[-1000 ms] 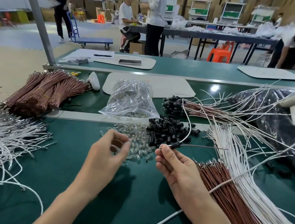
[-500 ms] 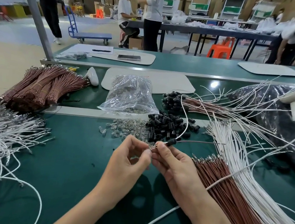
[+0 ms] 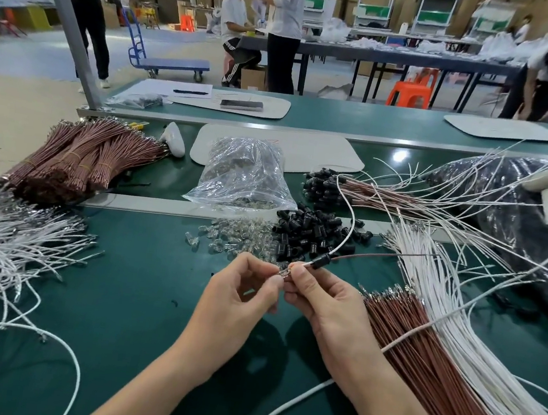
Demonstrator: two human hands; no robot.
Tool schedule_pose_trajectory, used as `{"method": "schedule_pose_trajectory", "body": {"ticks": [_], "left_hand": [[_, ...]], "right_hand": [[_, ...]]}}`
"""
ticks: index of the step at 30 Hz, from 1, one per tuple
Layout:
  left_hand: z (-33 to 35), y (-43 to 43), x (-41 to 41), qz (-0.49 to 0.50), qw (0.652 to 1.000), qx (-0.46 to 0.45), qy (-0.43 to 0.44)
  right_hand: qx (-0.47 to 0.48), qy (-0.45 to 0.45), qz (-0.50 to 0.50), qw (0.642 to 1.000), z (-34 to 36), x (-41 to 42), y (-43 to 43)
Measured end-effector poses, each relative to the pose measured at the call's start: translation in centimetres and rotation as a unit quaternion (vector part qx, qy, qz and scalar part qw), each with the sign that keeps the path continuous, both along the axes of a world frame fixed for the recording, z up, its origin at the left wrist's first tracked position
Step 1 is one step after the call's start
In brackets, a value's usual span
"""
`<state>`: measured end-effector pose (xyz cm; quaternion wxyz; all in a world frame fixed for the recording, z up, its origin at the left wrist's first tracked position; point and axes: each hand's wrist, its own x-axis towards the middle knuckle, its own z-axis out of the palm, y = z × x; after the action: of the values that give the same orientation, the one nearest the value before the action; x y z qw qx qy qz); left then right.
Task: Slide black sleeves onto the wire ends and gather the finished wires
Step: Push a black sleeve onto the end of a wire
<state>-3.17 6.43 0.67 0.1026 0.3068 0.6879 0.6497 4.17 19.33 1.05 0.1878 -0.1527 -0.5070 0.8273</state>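
Near the middle of the green counter [image 3: 137, 301], the two hands meet fingertip to fingertip. The left hand [image 3: 237, 296] pinches a tiny clear piece, probably a bulb, between thumb and forefinger. The right hand [image 3: 329, 310] pinches the ends of two wires right against it. A single black sleeve [image 3: 321, 263] is already threaded on that pair, just beyond the right fingertips. From it a white wire [image 3: 351, 216] arcs up and away, and a brown wire [image 3: 380, 256] runs off to the right.

The step in hand appears to be seating the clear piece on the wire ends, with the sleeve not yet drawn over the joint. The next move likely calls for a steady hold on the tip while the sleeve slides toward the left hand, then laying the piece with the finished wires [image 3: 354, 191] farther back.

Beyond the hands lie the loose black sleeves [image 3: 310, 234] and, beside them, scattered clear bulbs [image 3: 227, 236] in front of a plastic bag [image 3: 245, 173]. Unsleeved brown wires [image 3: 426, 357] and white wires [image 3: 444, 297] fan out at the right.
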Motion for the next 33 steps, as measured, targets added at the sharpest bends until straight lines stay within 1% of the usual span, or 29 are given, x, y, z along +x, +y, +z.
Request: {"method": "schedule_pose_trajectory", "body": {"ticks": [10, 14, 16, 18, 21, 23, 30, 33], "left_hand": [[-0.2, 0.1, -0.2, -0.023, 0.998, 0.035, -0.051], [-0.3, 0.4, -0.1, -0.014, 0.997, 0.045, -0.056], [-0.5, 0.4, -0.2, 0.002, 0.999, 0.028, -0.018], [-0.7, 0.3, -0.5, 0.022, 0.997, -0.004, 0.071], [-0.8, 0.1, -0.8, 0.041, 0.976, -0.046, 0.209], [-0.8, -0.1, -0.7, 0.041, 0.963, -0.056, 0.261], [-0.6, -0.5, -0.9, 0.059, 0.936, -0.079, 0.337], [-0.6, -0.6, -0.8, 0.055, 0.935, -0.075, 0.341]], "right_hand": [[0.026, -0.001, -0.001, 1.0, -0.2, -0.1, -0.3], [0.016, 0.0, -0.001, 1.0, -0.3, -0.2, -0.2], [0.006, 0.002, 0.004, 1.0, -0.3, -0.2, 0.0], [-0.014, 0.002, 0.012, 1.0, -0.3, -0.2, 0.1], [-0.035, 0.004, 0.027, 0.999, -0.3, -0.2, 0.2], [-0.035, 0.004, 0.033, 0.999, -0.2, -0.2, 0.1], [-0.044, -0.018, 0.066, 0.997, 0.0, -0.1, 0.3], [-0.061, -0.023, 0.08, 0.995, 0.1, 0.0, 0.3]]}}
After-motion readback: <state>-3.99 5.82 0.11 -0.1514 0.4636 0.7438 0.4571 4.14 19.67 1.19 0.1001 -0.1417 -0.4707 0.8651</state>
